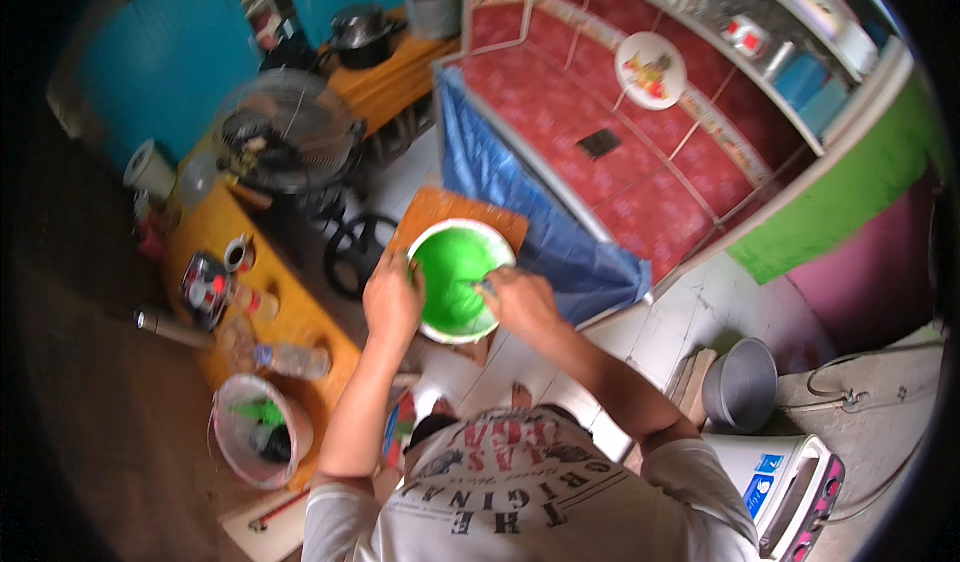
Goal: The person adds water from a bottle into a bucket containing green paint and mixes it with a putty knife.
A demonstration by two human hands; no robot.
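A round white tub point(490, 230) holds a bright green creamy mixture point(450, 274) with swirls in it. It rests on a small brown wooden stool point(432, 209) in front of me. My left hand point(393, 294) grips the tub's left rim, fingers curled over the edge. At the right rim my right hand point(518, 300) is closed, its fingertips reaching over the mixture. A slim tool may be in those fingers, but I cannot make it out.
To the left, a wooden table point(300, 307) bears plastic bottles point(300, 360) and a bucket point(220, 442) with green residue. A standing fan point(285, 127) is beyond. A blue tarp point(500, 162) hangs below a red tiled counter point(560, 122). A grey basin point(740, 387) and white appliance point(775, 477) stand right.
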